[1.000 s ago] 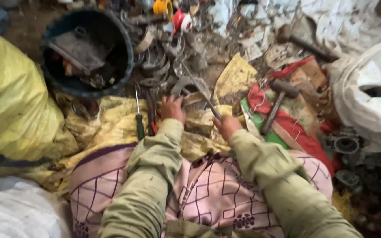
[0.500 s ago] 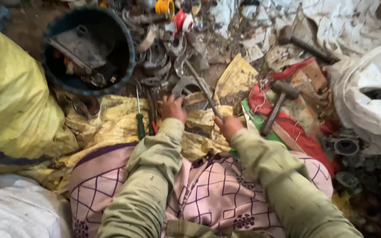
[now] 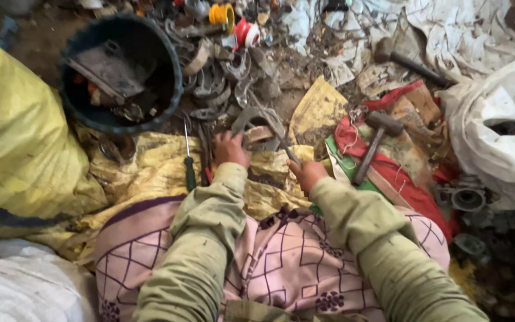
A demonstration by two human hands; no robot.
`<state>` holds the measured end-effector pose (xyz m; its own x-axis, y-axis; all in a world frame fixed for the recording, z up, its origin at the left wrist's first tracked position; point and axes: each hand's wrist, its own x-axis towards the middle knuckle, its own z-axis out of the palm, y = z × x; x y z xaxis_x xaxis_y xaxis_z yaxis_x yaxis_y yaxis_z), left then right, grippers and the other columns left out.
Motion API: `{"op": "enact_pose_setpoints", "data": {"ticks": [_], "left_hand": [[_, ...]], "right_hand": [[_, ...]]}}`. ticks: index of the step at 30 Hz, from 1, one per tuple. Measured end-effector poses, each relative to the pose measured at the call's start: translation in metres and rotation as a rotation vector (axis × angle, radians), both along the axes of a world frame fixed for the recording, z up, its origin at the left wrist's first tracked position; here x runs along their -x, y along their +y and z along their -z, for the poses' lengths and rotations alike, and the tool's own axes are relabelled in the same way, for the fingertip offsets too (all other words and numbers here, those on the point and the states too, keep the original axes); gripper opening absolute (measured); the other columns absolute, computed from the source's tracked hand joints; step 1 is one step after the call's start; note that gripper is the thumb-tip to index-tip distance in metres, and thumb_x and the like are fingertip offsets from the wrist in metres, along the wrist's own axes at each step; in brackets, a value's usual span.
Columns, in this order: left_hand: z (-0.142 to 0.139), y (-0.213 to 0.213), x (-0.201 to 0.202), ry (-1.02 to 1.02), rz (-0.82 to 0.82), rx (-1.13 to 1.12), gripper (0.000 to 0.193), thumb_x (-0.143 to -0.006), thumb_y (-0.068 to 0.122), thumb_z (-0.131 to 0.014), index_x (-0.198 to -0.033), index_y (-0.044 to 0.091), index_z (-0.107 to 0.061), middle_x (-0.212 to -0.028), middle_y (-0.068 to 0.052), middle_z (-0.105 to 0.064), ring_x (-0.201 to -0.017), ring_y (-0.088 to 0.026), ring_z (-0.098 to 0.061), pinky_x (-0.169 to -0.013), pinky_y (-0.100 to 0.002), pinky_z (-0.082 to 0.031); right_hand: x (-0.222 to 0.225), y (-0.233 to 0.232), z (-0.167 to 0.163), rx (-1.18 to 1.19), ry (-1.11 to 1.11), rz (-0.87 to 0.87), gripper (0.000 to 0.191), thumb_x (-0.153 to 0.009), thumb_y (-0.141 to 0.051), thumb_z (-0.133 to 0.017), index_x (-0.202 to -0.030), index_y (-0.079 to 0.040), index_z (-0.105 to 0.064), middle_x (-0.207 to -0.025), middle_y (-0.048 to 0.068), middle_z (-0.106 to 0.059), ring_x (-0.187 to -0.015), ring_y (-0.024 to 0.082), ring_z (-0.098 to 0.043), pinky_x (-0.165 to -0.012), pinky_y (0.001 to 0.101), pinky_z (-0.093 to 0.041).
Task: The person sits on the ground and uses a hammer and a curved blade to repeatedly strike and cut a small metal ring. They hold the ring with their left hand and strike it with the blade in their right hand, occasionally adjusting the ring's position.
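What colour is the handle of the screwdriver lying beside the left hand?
Green, seen in the head view: the screwdriver lies just left of the left hand.

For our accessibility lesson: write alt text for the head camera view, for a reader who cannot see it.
Two hands work on scrap metal on the ground: the left hand rests on a metal piece, the right hand grips a thin metal rod. A hammer and dark bucket lie nearby.

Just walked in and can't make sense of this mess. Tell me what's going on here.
A person sits on the ground amid scrap metal. Their left hand rests on a grey metal part, and the right hand holds a thin metal rod against it. A green-handled screwdriver lies beside the left hand, a hammer to the right, a black bucket beyond.
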<state>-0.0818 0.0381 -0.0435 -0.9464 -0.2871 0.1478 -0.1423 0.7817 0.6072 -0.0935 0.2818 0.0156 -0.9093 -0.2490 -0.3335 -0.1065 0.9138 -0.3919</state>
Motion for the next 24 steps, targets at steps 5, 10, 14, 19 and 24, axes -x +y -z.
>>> {"op": "enact_pose_setpoints", "data": {"ticks": [5, 10, 14, 19, 24], "left_hand": [[0.0, -0.001, -0.001, 0.097, 0.018, 0.012, 0.055, -0.068, 0.013, -0.083, -0.123, 0.015, -0.075, -0.123, -0.017, -0.065, -0.12, -0.046, -0.053, -0.106, -0.052, -0.044], [0.001, 0.006, -0.001, 0.074, 0.032, -0.049, 0.051, -0.072, 0.01, -0.079, -0.123, 0.016, -0.075, -0.124, -0.015, -0.066, -0.12, -0.042, -0.055, -0.103, -0.05, -0.047], [-0.003, 0.004, -0.002, 0.079, 0.036, -0.016, 0.057, -0.064, 0.01, -0.083, -0.12, 0.014, -0.075, -0.12, -0.018, -0.066, -0.118, -0.043, -0.053, -0.106, -0.049, -0.045], [-0.001, 0.002, -0.002, 0.108, 0.093, -0.011, 0.052, -0.07, 0.014, -0.085, -0.121, 0.014, -0.075, -0.121, -0.017, -0.067, -0.12, -0.041, -0.054, -0.111, -0.05, -0.041], [0.003, 0.004, 0.0, 0.083, 0.067, -0.008, 0.055, -0.067, 0.011, -0.084, -0.121, 0.015, -0.076, -0.125, -0.018, -0.067, -0.121, -0.043, -0.055, -0.108, -0.048, -0.041]], "right_hand": [[0.003, 0.015, -0.037, 0.582, -0.039, 0.269, 0.058, -0.111, -0.047, -0.049, -0.079, -0.001, -0.062, -0.057, 0.014, -0.055, -0.042, 0.025, -0.053, -0.043, 0.041, -0.044], [-0.008, 0.017, -0.068, 0.704, 0.526, 0.003, 0.046, -0.113, -0.042, -0.038, -0.095, -0.005, -0.057, -0.067, 0.012, -0.058, -0.052, 0.024, -0.055, -0.05, 0.0383, -0.044], [-0.016, -0.023, -0.052, -0.085, -0.086, 0.041, 0.056, -0.101, -0.061, -0.056, -0.101, -0.009, -0.075, -0.062, 0.009, -0.059, -0.051, 0.02, -0.055, -0.05, 0.0363, -0.046], [-0.024, -0.019, -0.077, 0.467, -0.01, 0.329, 0.056, -0.102, -0.053, -0.054, -0.09, 0.0, -0.065, -0.057, 0.006, -0.057, -0.044, 0.017, -0.054, -0.042, 0.0382, -0.044], [-0.031, 0.013, -0.065, 0.706, 0.57, 0.197, 0.04, -0.105, -0.04, -0.052, -0.107, -0.002, -0.061, -0.065, 0.011, -0.057, -0.051, 0.027, -0.055, -0.046, 0.0433, -0.044]]}}
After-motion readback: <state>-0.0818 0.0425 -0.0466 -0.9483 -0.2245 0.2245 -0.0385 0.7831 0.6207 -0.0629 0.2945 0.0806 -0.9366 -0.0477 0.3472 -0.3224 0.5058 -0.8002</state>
